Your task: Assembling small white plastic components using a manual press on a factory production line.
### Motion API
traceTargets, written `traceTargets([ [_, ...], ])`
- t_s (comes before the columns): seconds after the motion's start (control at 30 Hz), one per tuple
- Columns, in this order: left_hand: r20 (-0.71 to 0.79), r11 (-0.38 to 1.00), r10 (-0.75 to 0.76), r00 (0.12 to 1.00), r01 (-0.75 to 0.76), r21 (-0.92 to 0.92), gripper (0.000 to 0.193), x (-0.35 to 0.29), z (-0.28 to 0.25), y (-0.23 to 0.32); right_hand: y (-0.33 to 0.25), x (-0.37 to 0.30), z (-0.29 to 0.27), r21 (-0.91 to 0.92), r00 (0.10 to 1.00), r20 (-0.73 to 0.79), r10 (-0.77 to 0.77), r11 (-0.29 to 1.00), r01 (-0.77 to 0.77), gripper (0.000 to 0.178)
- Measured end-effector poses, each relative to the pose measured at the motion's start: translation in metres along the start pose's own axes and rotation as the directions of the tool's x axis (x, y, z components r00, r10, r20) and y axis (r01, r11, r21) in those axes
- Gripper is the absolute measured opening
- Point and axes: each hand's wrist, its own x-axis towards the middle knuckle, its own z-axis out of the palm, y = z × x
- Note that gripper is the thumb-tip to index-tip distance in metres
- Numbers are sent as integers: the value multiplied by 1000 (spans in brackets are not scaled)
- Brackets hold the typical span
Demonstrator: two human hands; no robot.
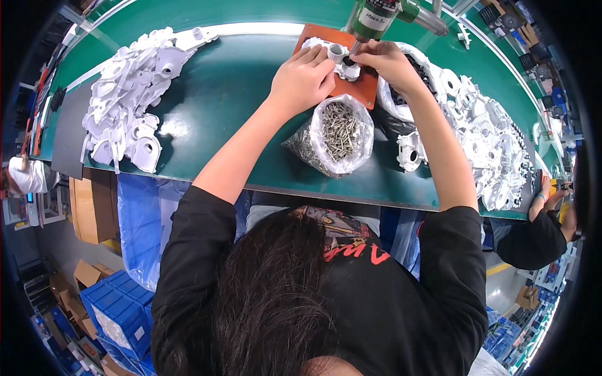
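Note:
On an orange-brown board (362,91) at the far side of the green bench sits a white plastic housing (337,52) with a round collar. My left hand (302,78) lies over its left side and grips it. A dark round piece (349,61) shows in the housing, beside the collar. My right hand (390,65) has thumb and fingers pinched together at the tip of a green power screwdriver (374,20), which hangs down over the housing. What those fingers pinch is too small to make out. Just nearer stands an open plastic bag of metal screws (340,130).
White plastic parts (135,94) are heaped on the left, more white housings (486,141) on the right. Behind my right forearm stands a bag of black parts (401,103). A co-worker (533,241) is at the far right. Blue crates (119,310) are at lower left.

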Motion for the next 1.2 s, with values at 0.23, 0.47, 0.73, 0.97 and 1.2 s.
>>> traceTargets([
  [0.23, -1, 1000, 7, 1000, -7, -11, 8, 1, 0, 0, 11, 10, -7, 22, 999, 40, -1, 1000, 0, 13],
  [0.47, -21, 1000, 10, 1000, -10, -18, 8, 0, 2, -1, 13, 14, -14, 14, 994, 105, 25, 1000, -26, 12],
  [0.73, 15, 1000, 5, 1000, -5, -2, 11, 0, 0, 1, -5, 7, 1, -27, 999, 34, -16, 1000, 17, 21],
  [0.97, -7, 1000, 7, 1000, -7, -3, 8, 0, 2, -1, 7, 3, 3, -89, 999, -51, -9, 996, 5, 30],
  [1.2, -8, 1000, 9, 1000, -9, -4, 8, 0, 1, 0, 10, -1, 10, -336, 986, -84, -144, 936, 108, 27],
])
